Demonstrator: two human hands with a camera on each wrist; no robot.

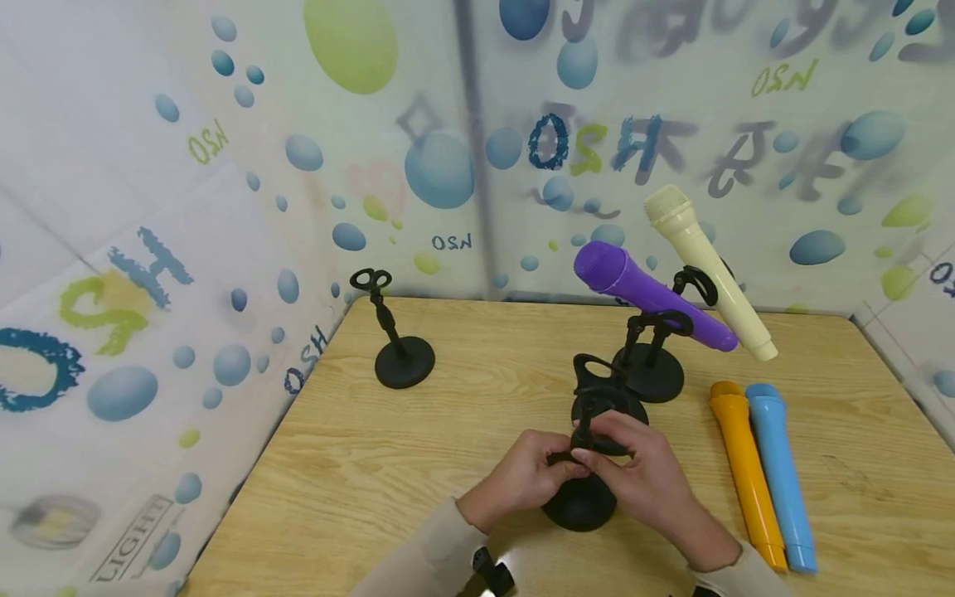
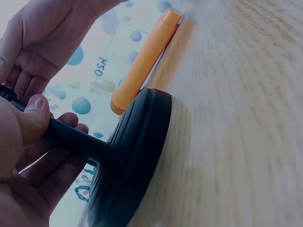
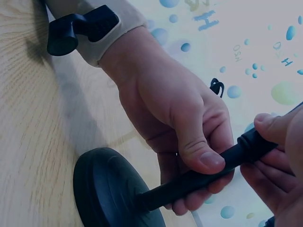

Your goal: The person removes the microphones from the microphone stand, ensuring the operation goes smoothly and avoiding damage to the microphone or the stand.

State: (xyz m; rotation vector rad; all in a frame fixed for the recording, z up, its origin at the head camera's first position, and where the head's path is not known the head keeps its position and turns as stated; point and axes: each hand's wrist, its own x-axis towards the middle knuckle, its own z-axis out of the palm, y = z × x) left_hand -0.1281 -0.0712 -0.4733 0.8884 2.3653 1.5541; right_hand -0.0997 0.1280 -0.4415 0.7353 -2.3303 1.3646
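Observation:
A black microphone stand stands in front of me, its round base (image 1: 580, 504) at the tabletop. My left hand (image 1: 528, 471) pinches the stand's pole (image 2: 71, 139) between thumb and fingers, below the collar (image 3: 253, 144). Higher up, my right hand (image 1: 647, 468) grips the stand at that collar with thumb and fingertips. In the head view the fingers hide part of the pole. Just beyond the hands is another black stand with an empty clip (image 1: 597, 373). Behind it, a purple microphone (image 1: 649, 290) and a cream microphone (image 1: 709, 269) lean in stand clips.
An orange microphone (image 1: 748, 477) and a blue microphone (image 1: 782, 477) lie side by side at the right. A lone black stand (image 1: 403, 361) with an empty clip is at the back left. Printed cloth walls (image 1: 522, 207) border the wooden table (image 1: 477, 381).

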